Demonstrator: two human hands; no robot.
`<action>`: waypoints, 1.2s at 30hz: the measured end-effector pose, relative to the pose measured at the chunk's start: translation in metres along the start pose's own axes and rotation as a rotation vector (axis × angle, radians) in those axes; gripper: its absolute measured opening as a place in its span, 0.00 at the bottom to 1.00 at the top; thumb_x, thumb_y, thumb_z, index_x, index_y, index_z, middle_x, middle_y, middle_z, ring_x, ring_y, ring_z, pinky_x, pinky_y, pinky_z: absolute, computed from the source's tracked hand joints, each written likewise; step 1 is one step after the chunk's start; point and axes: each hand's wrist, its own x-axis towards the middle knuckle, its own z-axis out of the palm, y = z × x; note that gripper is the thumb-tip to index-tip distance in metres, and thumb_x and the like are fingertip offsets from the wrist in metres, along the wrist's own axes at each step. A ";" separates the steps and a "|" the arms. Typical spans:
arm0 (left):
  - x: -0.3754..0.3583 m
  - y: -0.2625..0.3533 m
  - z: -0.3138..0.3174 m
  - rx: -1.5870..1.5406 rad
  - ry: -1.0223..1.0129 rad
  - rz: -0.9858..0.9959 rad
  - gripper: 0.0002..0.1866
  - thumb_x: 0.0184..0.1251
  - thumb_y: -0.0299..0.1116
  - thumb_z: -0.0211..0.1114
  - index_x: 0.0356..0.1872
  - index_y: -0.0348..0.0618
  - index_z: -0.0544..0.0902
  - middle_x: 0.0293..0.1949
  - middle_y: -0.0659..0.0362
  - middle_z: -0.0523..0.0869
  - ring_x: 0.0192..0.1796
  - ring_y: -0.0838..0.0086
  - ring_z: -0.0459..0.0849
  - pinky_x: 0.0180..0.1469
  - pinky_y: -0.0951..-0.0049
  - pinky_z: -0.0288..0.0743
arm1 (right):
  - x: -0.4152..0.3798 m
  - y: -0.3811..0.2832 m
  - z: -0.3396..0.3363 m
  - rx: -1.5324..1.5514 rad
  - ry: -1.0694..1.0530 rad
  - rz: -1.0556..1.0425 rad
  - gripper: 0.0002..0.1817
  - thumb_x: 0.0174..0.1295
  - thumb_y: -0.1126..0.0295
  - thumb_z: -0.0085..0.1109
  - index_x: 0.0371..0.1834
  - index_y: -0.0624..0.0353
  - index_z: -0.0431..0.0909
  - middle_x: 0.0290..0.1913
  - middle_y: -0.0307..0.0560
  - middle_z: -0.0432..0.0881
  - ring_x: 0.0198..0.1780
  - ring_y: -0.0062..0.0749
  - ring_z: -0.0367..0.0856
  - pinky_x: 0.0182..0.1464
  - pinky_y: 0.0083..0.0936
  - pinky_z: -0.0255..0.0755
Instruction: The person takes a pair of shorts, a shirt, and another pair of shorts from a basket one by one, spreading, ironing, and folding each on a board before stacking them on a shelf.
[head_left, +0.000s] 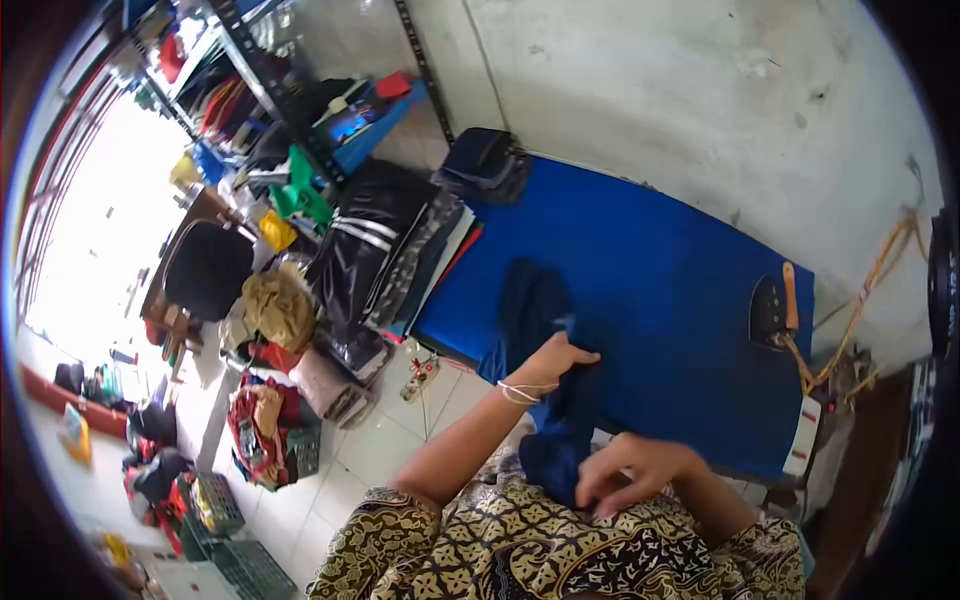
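Note:
A dark navy garment lies bunched lengthwise across the front of a blue-covered table, its near end hanging over the edge toward my patterned shirt. My left hand, with a pale band at the wrist, is closed on the middle of the garment, one digit pointing right. Close to my body, my right hand is slightly blurred. Its fingers curl at the side of the garment's near end, though their exact grip is partly hidden. A black iron with an orange-brown handle stands at the table's right end.
Stacked folded clothes sit along the table's left side, with a dark folded pile at the back corner. A rope-like cord runs from the iron up the wall. Baskets of clothes stand on the tiled floor, near a metal shelf.

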 end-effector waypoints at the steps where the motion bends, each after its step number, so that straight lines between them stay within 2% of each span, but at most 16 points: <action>1: -0.003 -0.003 -0.005 -0.098 -0.034 0.109 0.11 0.58 0.29 0.63 0.41 0.36 0.78 0.36 0.65 0.81 0.38 0.79 0.77 0.43 0.79 0.72 | -0.010 -0.001 -0.016 0.126 -0.060 -0.075 0.06 0.54 0.74 0.60 0.35 0.59 0.77 0.30 0.42 0.77 0.32 0.19 0.75 0.36 0.16 0.69; 2: -0.014 0.007 -0.004 -0.099 -0.020 0.125 0.11 0.58 0.29 0.63 0.41 0.36 0.78 0.36 0.65 0.81 0.38 0.79 0.77 0.43 0.79 0.72 | -0.015 -0.010 -0.029 0.313 0.151 -0.209 0.09 0.53 0.77 0.60 0.38 0.59 0.77 0.34 0.41 0.78 0.36 0.21 0.77 0.38 0.15 0.69; 4: -0.050 0.044 0.007 0.420 -0.215 0.204 0.11 0.62 0.30 0.59 0.40 0.33 0.77 0.30 0.58 0.81 0.34 0.76 0.77 0.39 0.72 0.71 | 0.004 -0.014 -0.068 -0.327 0.788 -0.129 0.21 0.48 0.80 0.57 0.49 0.57 0.71 0.45 0.48 0.77 0.44 0.26 0.76 0.45 0.25 0.70; 5: -0.067 0.056 0.012 0.731 -0.299 0.455 0.12 0.65 0.33 0.56 0.38 0.32 0.75 0.26 0.52 0.78 0.30 0.69 0.76 0.34 0.70 0.69 | 0.018 -0.005 -0.083 -0.337 0.774 -0.136 0.21 0.48 0.80 0.57 0.49 0.57 0.71 0.45 0.48 0.77 0.44 0.26 0.76 0.45 0.25 0.70; 9: -0.141 0.127 0.026 0.930 -0.472 0.519 0.12 0.64 0.34 0.57 0.34 0.32 0.75 0.23 0.48 0.75 0.26 0.61 0.74 0.32 0.68 0.68 | 0.064 0.027 -0.079 -1.080 0.134 -0.295 0.27 0.44 0.78 0.58 0.52 0.55 0.68 0.49 0.44 0.74 0.52 0.36 0.71 0.56 0.38 0.60; 10: -0.154 0.141 0.015 0.960 -0.509 0.470 0.12 0.64 0.34 0.57 0.34 0.32 0.75 0.22 0.49 0.74 0.25 0.59 0.74 0.31 0.67 0.67 | 0.064 0.040 -0.077 -1.059 -0.019 -0.167 0.22 0.44 0.77 0.60 0.46 0.56 0.72 0.43 0.43 0.77 0.47 0.32 0.75 0.50 0.32 0.66; 13: -0.196 0.159 -0.036 1.188 -0.159 0.662 0.10 0.60 0.31 0.60 0.36 0.32 0.76 0.23 0.48 0.76 0.24 0.60 0.75 0.29 0.69 0.68 | 0.038 0.012 -0.097 -0.724 0.102 0.149 0.16 0.46 0.76 0.62 0.41 0.56 0.76 0.34 0.42 0.79 0.37 0.27 0.79 0.42 0.25 0.70; 15: -0.212 0.165 -0.063 1.176 -0.036 0.681 0.10 0.59 0.29 0.61 0.37 0.32 0.76 0.24 0.48 0.76 0.25 0.60 0.76 0.29 0.70 0.68 | 0.004 0.006 -0.105 -0.448 0.505 -0.173 0.12 0.46 0.75 0.65 0.36 0.57 0.78 0.27 0.39 0.78 0.28 0.24 0.77 0.35 0.19 0.71; 18: -0.222 0.170 -0.078 1.099 0.092 0.552 0.09 0.52 0.21 0.60 0.37 0.34 0.76 0.26 0.50 0.79 0.28 0.61 0.79 0.32 0.73 0.71 | -0.013 -0.049 -0.055 -0.456 0.556 -0.121 0.12 0.46 0.77 0.63 0.36 0.59 0.77 0.27 0.38 0.78 0.29 0.25 0.78 0.38 0.19 0.72; 21: -0.212 0.164 -0.094 1.072 0.208 0.668 0.11 0.47 0.17 0.58 0.35 0.35 0.77 0.27 0.51 0.80 0.29 0.61 0.80 0.33 0.74 0.72 | -0.022 -0.060 -0.013 -0.903 0.445 0.277 0.13 0.46 0.82 0.59 0.36 0.58 0.77 0.28 0.36 0.77 0.33 0.24 0.77 0.41 0.20 0.72; 24: -0.191 0.157 -0.111 1.033 0.263 0.620 0.14 0.41 0.14 0.55 0.33 0.36 0.77 0.27 0.52 0.80 0.30 0.60 0.81 0.35 0.74 0.73 | -0.046 -0.055 0.007 -0.683 1.268 -0.084 0.14 0.43 0.80 0.61 0.35 0.58 0.76 0.28 0.41 0.75 0.33 0.27 0.76 0.38 0.21 0.69; 26: -0.182 0.150 -0.117 1.029 0.281 0.664 0.14 0.39 0.13 0.53 0.31 0.37 0.78 0.27 0.52 0.80 0.31 0.60 0.81 0.34 0.73 0.74 | -0.082 -0.035 0.010 -0.912 1.250 0.210 0.18 0.35 0.76 0.68 0.33 0.59 0.74 0.28 0.42 0.73 0.33 0.30 0.73 0.35 0.23 0.67; 30: -0.177 0.148 -0.124 1.120 0.353 0.872 0.15 0.37 0.13 0.53 0.30 0.38 0.78 0.28 0.53 0.80 0.31 0.61 0.81 0.33 0.70 0.74 | -0.094 -0.042 0.057 -0.514 1.275 0.037 0.21 0.27 0.69 0.74 0.25 0.59 0.71 0.25 0.41 0.72 0.29 0.30 0.72 0.32 0.22 0.65; 32: -0.156 0.139 -0.144 1.247 0.340 0.788 0.15 0.38 0.14 0.55 0.31 0.38 0.78 0.28 0.53 0.80 0.30 0.62 0.80 0.32 0.69 0.74 | -0.105 -0.035 0.067 -0.792 1.299 0.661 0.24 0.25 0.65 0.77 0.18 0.57 0.68 0.22 0.36 0.71 0.27 0.25 0.71 0.31 0.20 0.64; 35: -0.138 0.121 -0.149 1.170 0.317 0.825 0.12 0.42 0.16 0.58 0.32 0.38 0.78 0.28 0.53 0.79 0.29 0.61 0.80 0.31 0.71 0.73 | -0.124 -0.040 0.112 -0.507 1.618 0.295 0.25 0.25 0.61 0.78 0.17 0.56 0.66 0.20 0.37 0.71 0.25 0.22 0.70 0.30 0.20 0.63; 36: -0.132 0.114 -0.147 1.102 0.366 0.792 0.11 0.44 0.16 0.59 0.32 0.38 0.78 0.28 0.52 0.79 0.30 0.61 0.80 0.31 0.72 0.72 | -0.130 -0.035 0.124 -0.580 1.625 0.420 0.25 0.25 0.60 0.78 0.17 0.56 0.67 0.21 0.37 0.71 0.25 0.22 0.70 0.29 0.19 0.62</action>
